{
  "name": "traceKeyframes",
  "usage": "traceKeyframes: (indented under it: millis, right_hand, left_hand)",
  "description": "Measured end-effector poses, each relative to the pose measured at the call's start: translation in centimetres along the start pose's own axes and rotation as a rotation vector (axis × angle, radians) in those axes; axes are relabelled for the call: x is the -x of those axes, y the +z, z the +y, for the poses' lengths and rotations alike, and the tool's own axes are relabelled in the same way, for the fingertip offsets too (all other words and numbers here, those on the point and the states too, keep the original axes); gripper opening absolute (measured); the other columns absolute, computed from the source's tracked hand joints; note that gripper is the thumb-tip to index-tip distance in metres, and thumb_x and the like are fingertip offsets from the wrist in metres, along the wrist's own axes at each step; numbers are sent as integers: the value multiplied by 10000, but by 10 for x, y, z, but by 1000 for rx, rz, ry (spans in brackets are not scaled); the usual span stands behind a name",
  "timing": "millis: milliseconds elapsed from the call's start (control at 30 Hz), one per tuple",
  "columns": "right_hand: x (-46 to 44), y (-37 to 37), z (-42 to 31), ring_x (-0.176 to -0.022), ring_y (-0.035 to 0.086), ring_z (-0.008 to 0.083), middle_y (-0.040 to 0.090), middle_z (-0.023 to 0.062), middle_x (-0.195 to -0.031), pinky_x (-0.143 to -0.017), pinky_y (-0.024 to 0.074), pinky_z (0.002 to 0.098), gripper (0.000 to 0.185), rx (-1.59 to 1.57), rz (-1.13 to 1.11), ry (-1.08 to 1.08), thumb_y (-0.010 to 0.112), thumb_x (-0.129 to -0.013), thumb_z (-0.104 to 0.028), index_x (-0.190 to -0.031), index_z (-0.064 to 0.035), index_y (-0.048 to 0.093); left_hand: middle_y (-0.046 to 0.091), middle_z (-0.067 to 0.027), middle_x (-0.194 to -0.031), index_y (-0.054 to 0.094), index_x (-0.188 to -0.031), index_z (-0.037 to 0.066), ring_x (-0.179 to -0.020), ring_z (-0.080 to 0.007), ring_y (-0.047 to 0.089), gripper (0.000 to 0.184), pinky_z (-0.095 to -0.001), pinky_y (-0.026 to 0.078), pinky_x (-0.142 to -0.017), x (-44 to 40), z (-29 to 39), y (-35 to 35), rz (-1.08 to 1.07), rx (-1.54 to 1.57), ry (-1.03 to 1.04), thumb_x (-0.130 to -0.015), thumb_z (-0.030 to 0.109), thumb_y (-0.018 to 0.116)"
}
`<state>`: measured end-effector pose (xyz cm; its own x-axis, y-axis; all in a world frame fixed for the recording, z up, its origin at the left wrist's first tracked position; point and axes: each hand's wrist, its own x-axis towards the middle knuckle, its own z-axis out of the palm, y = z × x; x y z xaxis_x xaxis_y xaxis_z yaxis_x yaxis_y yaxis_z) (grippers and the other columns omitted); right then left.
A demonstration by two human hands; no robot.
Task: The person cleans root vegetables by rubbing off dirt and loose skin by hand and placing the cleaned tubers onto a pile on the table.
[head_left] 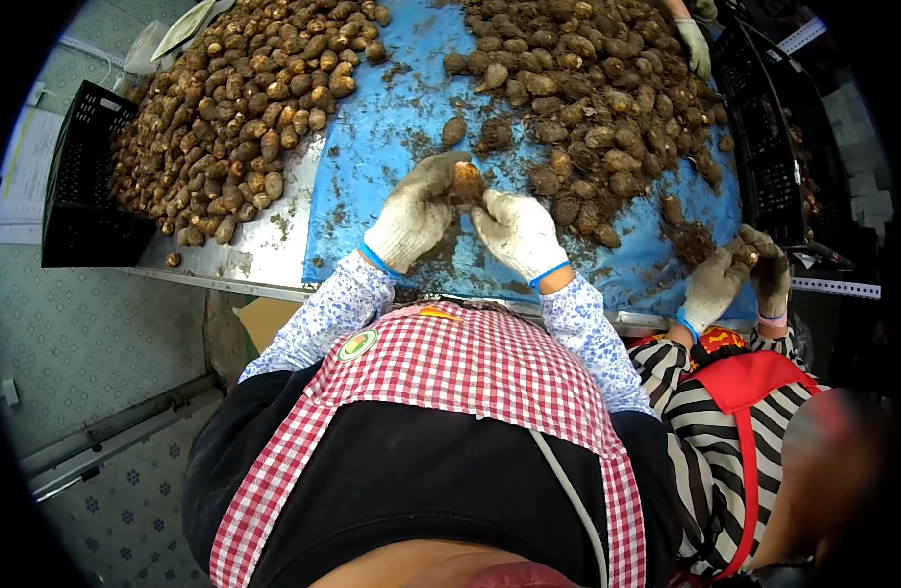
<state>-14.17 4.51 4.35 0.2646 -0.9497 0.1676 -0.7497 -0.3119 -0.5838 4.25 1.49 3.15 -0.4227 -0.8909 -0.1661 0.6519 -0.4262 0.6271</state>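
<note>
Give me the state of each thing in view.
Tuber: held, orange patch showing
Left hand: gloved, gripping tuber
Right hand: gloved, close against tuber
Left pile: heaped, cleaner
Right pile: heaped, dirtier
Blue sheet: spread out, dirty
Left crate: tilt unclear
Co-worker's hands: gloved, soiled
Far hand: gloved

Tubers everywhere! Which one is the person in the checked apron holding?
The orange-patched tuber, held between the left hand and right hand. Those in the left pile and right pile lie heaped instead.
</note>
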Motion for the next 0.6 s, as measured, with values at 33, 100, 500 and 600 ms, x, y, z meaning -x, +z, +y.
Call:
traceKeyframes:
  millis: [33,100,500,600]
  right_hand:
    - [3,8,7,-711,634,395,632,191,-759,-624,509,472,254,28,-18,47,612,-889,-293,-798,-56,603]
    - [3,9,9,-795,663,353,662,205,-846,-679,523,428,240,56,-119,216,624,-902,-270,-839,-39,611]
    - [12,18,25,-691,530,114,620,53,-855,-569,443,277,248,-455,-360,262,411,-983,-61,-1183,-20,552]
    - [10,21,29,-639,539,156,622,83,-823,-560,457,299,261,-256,-189,73,475,-978,-115,-1198,10,541]
  left_hand:
    - [537,-192,-1264,478,-1310,-28,-1161,-319,563,370,-448,519,-971,-2,-2,-1,96,187,-30,-1034,216,444]
    - [526,-206,-1271,475,-1306,-35,-1165,-342,555,380,-488,519,-968,-4,-2,-2,106,162,-3,-1040,233,432]
    - [531,-184,-1283,447,-1340,2,-1144,-293,573,361,-429,559,-908,-31,-24,-23,14,-443,107,-1045,208,415]
    - [544,-173,-1279,480,-1326,5,-1136,-298,583,352,-422,566,-880,-28,-26,-34,90,-459,105,-1035,197,436]
